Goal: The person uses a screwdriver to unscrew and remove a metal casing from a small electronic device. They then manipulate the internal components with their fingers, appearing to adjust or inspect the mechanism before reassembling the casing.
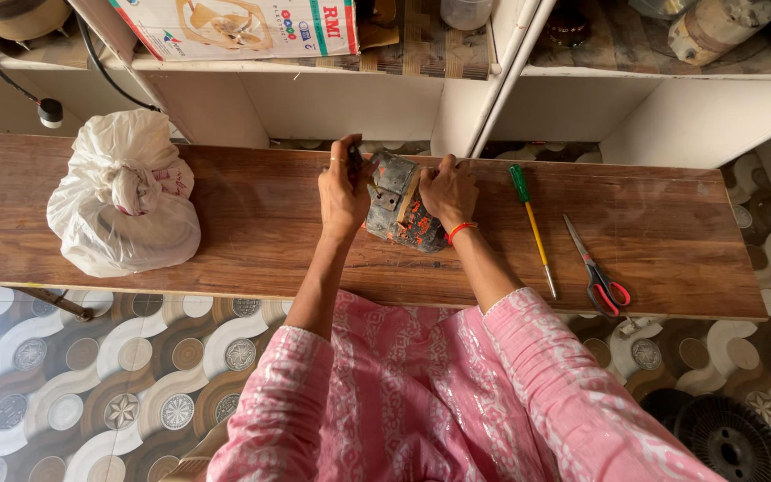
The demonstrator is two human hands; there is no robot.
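A worn, dark metal motor-like part [396, 203] with chipped orange-red paint rests on a long brown wooden board [252, 241]. My right hand [447, 190] grips its right side; a red thread band circles that wrist. My left hand [343, 192] is closed on a small dark tool held against the part's upper left edge. What kind of tool it is stays unclear. Pink patterned sleeves cover both my arms.
A knotted white plastic bag [124, 196] sits at the board's left. A green-handled screwdriver [531, 225] and red-handled scissors [597, 272] lie to the right. White shelves [341, 98] with a cardboard box [243, 27] stand behind. Patterned tile floor [91, 384] lies below, with a dark round object [732, 433].
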